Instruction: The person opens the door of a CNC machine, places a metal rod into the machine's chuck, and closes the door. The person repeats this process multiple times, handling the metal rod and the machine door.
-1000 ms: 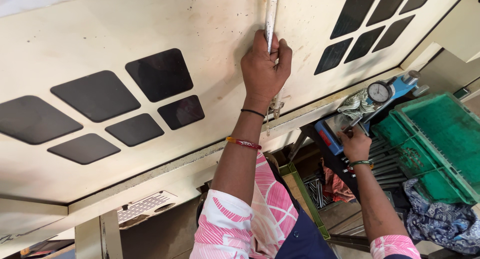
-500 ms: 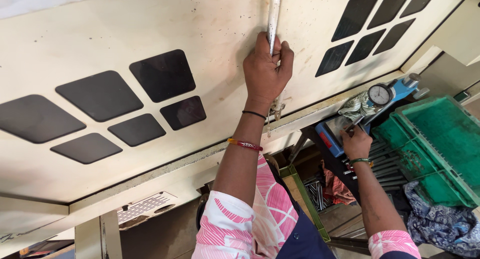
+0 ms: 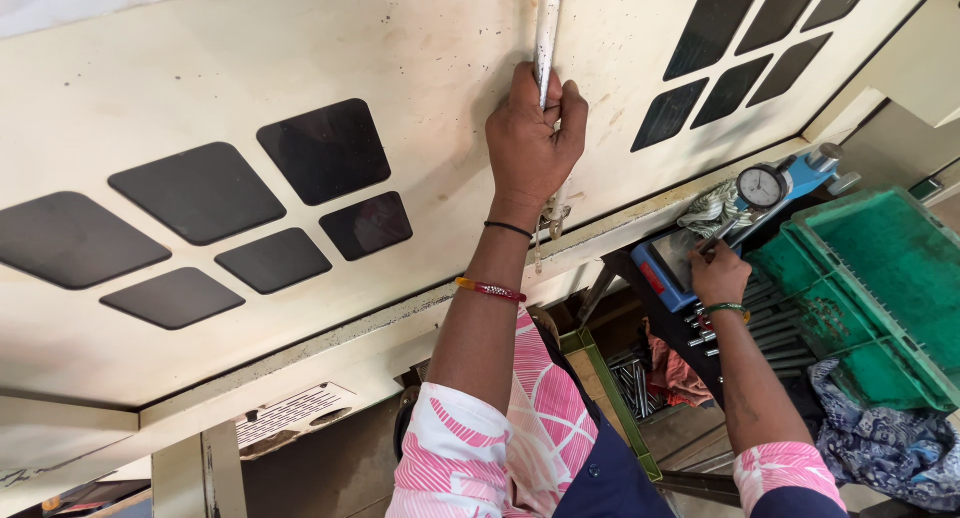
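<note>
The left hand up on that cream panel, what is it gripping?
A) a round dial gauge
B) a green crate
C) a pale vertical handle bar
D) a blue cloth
C: the left hand is wrapped around the pale vertical handle bar on the cream panel.

A factory or machine-shop workstation.

A cream metal machine door (image 3: pixel 300 98) with dark diamond-shaped windows (image 3: pixel 322 150) and a white bar handle (image 3: pixel 546 28) fills the view. Beside it sit a dial gauge (image 3: pixel 762 186) on a blue stand (image 3: pixel 665 270), rows of steel pins (image 3: pixel 775 328), a green plastic crate (image 3: pixel 880 278) and oily rags (image 3: pixel 678 370).
</note>
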